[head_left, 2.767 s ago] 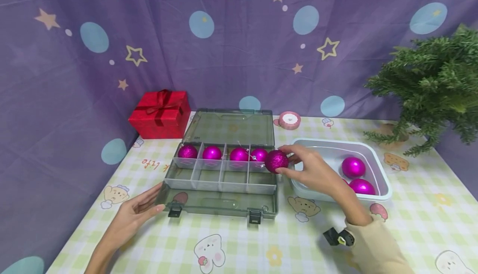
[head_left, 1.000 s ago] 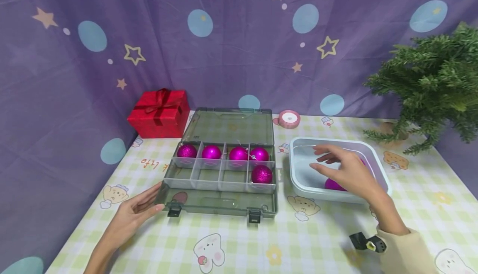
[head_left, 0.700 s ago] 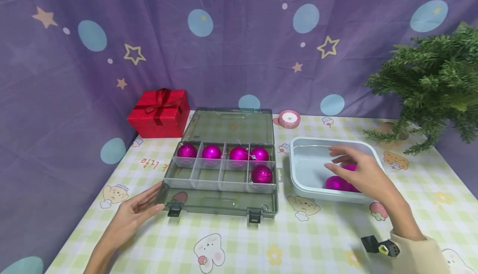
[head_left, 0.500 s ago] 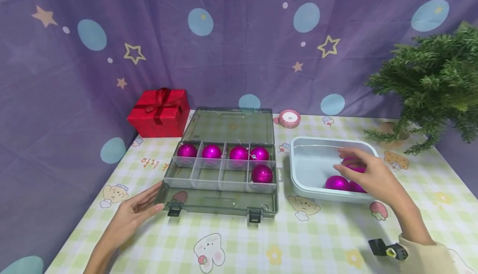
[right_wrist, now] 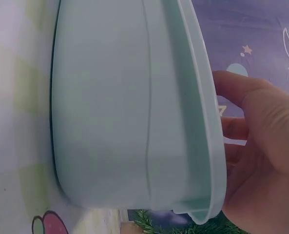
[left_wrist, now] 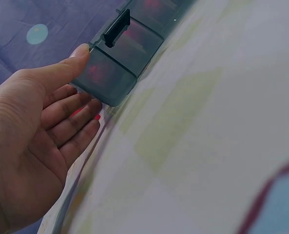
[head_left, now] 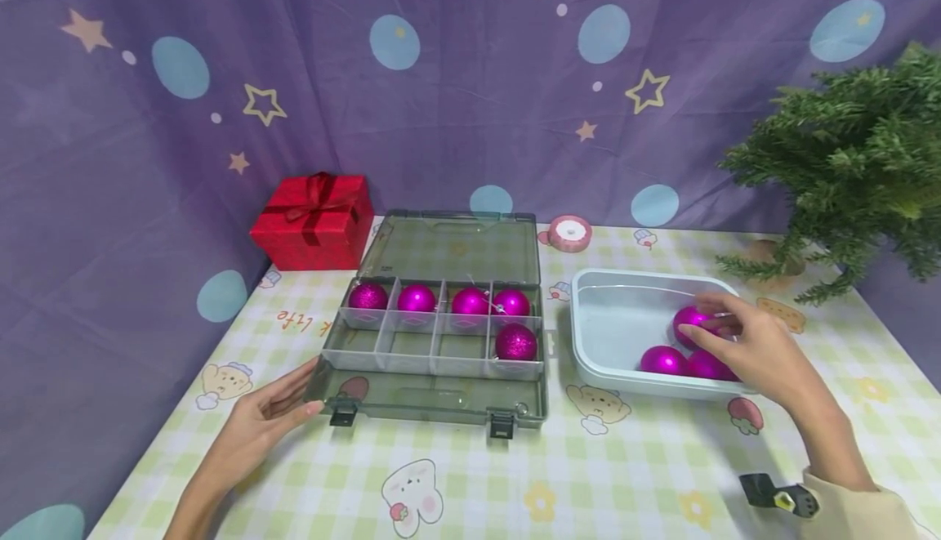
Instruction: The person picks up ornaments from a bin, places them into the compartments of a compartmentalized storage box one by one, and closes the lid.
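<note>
My left hand [head_left: 257, 421] rests at the near left corner of a grey translucent compartment box [head_left: 434, 401], thumb on the front edge and fingers loosely along the side. Its lid lies back. Shiny and glittery magenta Christmas balls [head_left: 417, 300] fill the back row, one per compartment; a glittery ball [head_left: 515, 344] sits in the front right compartment. My right hand [head_left: 760, 352] reaches into a pale blue tub [head_left: 588, 368], thumb and fingers spread over the rear magenta ball [head_left: 687, 323]. Two more balls [head_left: 664, 361] lie before it. In the right wrist view the tub wall [right_wrist: 105, 107] hides the fingertips.
Behind the box stand a red gift box [head_left: 316, 225] with a ribbon and a pink ribbon roll [head_left: 569, 233]. An artificial fir tree [head_left: 867, 172] leans in at the right. A purple curtain [head_left: 470, 115] hangs behind the checked tablecloth [head_left: 470, 475].
My right hand has put the glittery ball into the front right compartment, then moved right and into the tub, over the rear ball. My left hand has stayed at the box corner.
</note>
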Tool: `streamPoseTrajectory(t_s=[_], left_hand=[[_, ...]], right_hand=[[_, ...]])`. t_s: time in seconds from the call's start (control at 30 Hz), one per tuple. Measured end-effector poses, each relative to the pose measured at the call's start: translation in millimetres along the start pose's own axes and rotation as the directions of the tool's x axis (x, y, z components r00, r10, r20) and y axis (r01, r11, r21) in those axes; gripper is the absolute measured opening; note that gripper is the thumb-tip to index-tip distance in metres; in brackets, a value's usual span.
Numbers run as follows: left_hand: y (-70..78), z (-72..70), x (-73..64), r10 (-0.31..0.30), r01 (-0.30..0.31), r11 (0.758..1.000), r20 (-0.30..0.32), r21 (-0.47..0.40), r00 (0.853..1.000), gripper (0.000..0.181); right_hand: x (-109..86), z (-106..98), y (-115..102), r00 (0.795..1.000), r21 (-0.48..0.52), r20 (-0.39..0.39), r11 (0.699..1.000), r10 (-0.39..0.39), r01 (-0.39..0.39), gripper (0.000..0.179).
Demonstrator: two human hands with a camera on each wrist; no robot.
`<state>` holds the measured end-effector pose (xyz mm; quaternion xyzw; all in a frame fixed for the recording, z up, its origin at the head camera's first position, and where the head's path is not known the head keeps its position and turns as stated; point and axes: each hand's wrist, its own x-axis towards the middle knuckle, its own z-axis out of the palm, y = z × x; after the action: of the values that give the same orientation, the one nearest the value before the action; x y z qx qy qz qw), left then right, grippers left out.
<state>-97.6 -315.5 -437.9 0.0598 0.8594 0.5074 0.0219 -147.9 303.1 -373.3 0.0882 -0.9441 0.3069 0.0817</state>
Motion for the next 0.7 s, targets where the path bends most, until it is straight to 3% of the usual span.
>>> streamPoseTrajectory(t_s=[0.27, 0.53, 0.7], left_hand=[[2.7, 0.0, -1.4, 0.011, -0.011, 1.000, -0.003, -0.019, 1.000, 0.064], [4.3, 0.3, -2.1, 0.020, -0.020, 0.999, 0.000, -0.036, 1.000, 0.064], [3.1, 0.3, -1.9, 0.013, -0.013, 1.000, 0.002, -0.024, 1.000, 0.064]], right_hand=[[2.3, 3.4, 0.8, 0.999, -0.057, 0.014, 0.998, 0.030, -0.029, 0.057], [5.8, 5.6, -0.2, 1.000, -0.170, 0.000, 0.985, 0.003, -0.003, 0.056], [10.2, 8.6, -0.8, 1.000, -0.192, 0.015, 0.981, -0.011, 0.014, 0.057]])
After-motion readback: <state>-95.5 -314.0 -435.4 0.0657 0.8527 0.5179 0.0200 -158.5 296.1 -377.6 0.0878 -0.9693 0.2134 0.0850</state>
